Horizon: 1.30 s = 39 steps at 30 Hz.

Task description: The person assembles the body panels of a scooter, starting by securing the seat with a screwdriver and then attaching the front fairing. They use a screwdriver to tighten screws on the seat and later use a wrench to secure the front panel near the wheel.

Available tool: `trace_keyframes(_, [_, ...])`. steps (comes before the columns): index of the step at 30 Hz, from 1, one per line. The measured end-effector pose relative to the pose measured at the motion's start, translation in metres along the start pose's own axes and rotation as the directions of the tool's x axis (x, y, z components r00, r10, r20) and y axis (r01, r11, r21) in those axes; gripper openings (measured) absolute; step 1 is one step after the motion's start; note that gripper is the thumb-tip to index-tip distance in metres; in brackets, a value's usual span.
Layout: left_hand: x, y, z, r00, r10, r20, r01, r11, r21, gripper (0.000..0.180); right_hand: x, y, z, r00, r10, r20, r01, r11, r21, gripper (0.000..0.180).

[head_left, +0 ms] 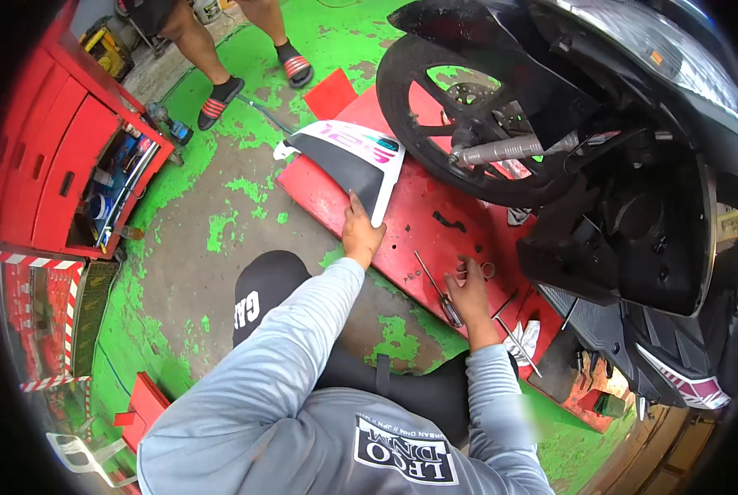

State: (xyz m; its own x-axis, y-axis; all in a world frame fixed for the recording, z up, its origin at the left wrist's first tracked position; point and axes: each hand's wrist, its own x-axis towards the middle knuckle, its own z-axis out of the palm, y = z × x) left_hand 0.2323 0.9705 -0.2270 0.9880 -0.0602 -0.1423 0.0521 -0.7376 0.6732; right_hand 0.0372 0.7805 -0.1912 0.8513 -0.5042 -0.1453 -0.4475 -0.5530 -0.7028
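- Two bare hands work over a red ramp [418, 219] that lies on the green and grey floor [196, 264], under the front of a black scooter [633, 206].
- Left hand [361, 233]: it rests on the ramp near its left edge, fingers closed over the lower tip of a white and dark body panel [348, 157]. The panel lies flat across the ramp's left corner, its far end hanging over the floor.
- Right hand [470, 293]: it sits near the ramp's near edge, fingers curled loosely over small metal parts. Whether it actually pinches one I cannot tell.
- A small metal ring [488, 269] lies just beside the right fingertips.
- A screwdriver [437, 289] lies on the ramp, touching or just beside the right hand on its left side.
- A thin T-shaped metal tool [516, 334] lies near the ramp's right end, close to the right wrist.
- The scooter's front wheel [460, 107] stands on the ramp's far part, well apart from both hands.
- A red tool cabinet [64, 157] stands open at the left of the floor.
- Another person's feet in striped sandals [253, 78] stand on the floor beyond the ramp.
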Motion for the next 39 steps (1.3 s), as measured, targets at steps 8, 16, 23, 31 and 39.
trace_keyframes(8, [-0.086,-0.005,-0.029,0.956,0.203,-0.214,-0.235,0.962,-0.137,0.101,0.013,-0.044,0.012,0.991,-0.121,-0.06,0.133,0.958,0.255,0.056])
trace_keyframes(16, [-0.122,0.004,-0.051,0.714,0.66,-0.233,-0.69,0.72,-0.073,0.1,0.02,-0.175,-0.023,0.939,-0.17,-0.298,0.331,0.676,0.659,0.052])
trace_keyframes(23, [-0.134,0.063,-0.087,0.684,0.714,-0.148,-0.694,0.574,-0.434,0.115,-0.042,-0.148,-0.065,0.879,-0.07,-0.472,0.47,0.3,0.83,0.036])
trace_keyframes(31, [-0.104,0.19,-0.179,0.79,0.589,-0.168,-0.137,-0.097,-0.986,0.097,-0.081,-0.116,-0.143,0.681,-0.004,-0.732,0.719,0.196,0.667,0.046])
trace_keyframes(39, [-0.127,0.295,-0.189,0.809,0.535,-0.245,-0.27,-0.033,-0.962,0.068,-0.099,-0.105,-0.221,0.66,-0.165,-0.733,0.355,0.928,0.111,0.031])
